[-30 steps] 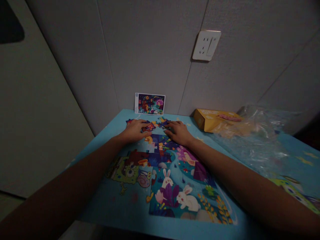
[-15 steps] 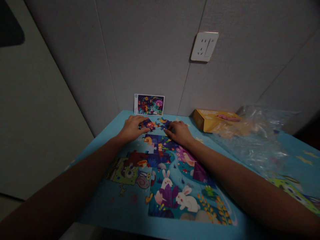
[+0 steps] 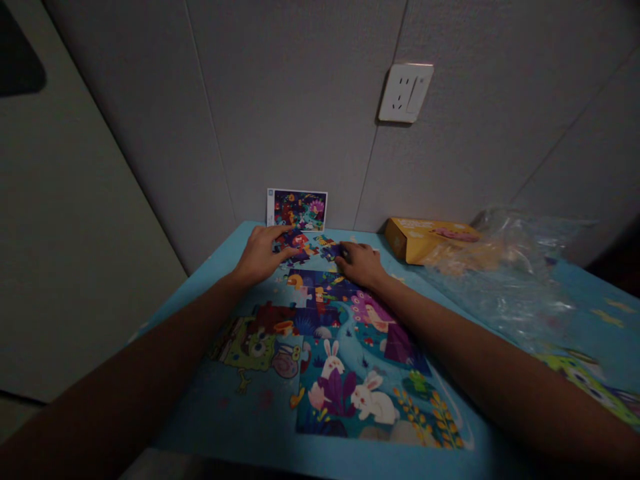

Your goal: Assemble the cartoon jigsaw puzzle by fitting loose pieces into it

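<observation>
A partly joined jigsaw puzzle [image 3: 345,360] with rabbits and flowers lies on the blue table [image 3: 225,407]. Loose puzzle pieces [image 3: 305,244] lie at its far end near the wall. My left hand [image 3: 263,254] rests on those pieces with fingers stretched out and thumb beside a red and blue piece. My right hand [image 3: 361,264] lies just to the right, fingers curled down onto a dark piece [image 3: 333,251]. A small reference picture card [image 3: 297,209] leans against the wall behind the pieces.
A yellow cardboard box [image 3: 425,240] lies at the back right by the wall. A crumpled clear plastic bag [image 3: 505,280] spreads over the right side of the table. A white wall socket [image 3: 405,92] hangs above. The table's left edge drops off near a pale cabinet.
Both hands have slid farther toward the wall over the loose pieces. My left hand has opened out and its fingers now reach near the picture card.
</observation>
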A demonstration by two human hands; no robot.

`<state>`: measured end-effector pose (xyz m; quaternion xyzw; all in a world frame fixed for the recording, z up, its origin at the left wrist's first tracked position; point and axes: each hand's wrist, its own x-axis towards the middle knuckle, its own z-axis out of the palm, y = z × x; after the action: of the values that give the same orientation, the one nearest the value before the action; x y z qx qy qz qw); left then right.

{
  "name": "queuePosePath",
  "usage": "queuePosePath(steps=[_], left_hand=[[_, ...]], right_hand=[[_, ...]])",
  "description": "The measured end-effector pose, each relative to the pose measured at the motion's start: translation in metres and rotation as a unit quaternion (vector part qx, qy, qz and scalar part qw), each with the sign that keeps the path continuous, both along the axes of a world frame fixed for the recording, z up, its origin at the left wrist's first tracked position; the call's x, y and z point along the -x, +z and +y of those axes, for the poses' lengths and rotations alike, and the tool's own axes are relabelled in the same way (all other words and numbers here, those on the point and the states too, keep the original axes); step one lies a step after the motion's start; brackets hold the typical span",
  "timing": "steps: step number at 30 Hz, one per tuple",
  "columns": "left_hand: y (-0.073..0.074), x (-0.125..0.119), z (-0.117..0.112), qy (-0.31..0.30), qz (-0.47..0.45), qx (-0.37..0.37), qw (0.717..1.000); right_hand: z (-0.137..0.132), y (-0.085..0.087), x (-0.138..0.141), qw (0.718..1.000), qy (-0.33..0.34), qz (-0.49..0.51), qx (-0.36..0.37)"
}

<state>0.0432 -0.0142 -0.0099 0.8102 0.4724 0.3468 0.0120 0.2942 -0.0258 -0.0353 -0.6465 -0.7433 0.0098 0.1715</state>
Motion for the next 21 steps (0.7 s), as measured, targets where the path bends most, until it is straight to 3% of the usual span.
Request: queuePosePath(steps=[6,11,15,21], left_hand=[[-0.005,-0.005,0.002,-0.060,0.013,-0.014,0.998],[-0.011,-0.005,0.009,-0.046,0.026,0.004,0.999],[-0.013,-0.004,0.010,-0.030,0.027,0.031,0.999],[-0.015,-0.003,0.012,-0.087,0.047,0.010,0.995]], right_hand=[[0.000,0.003,0.001,1.000,0.030,-0.001,0.004],[-0.002,0.004,0.002,0.999,0.029,0.003,-0.012],[-0.001,0.003,0.002,1.000,0.014,-0.002,-0.015],[-0.002,0.001,0.002,0.999,-0.019,-0.014,-0.028]])
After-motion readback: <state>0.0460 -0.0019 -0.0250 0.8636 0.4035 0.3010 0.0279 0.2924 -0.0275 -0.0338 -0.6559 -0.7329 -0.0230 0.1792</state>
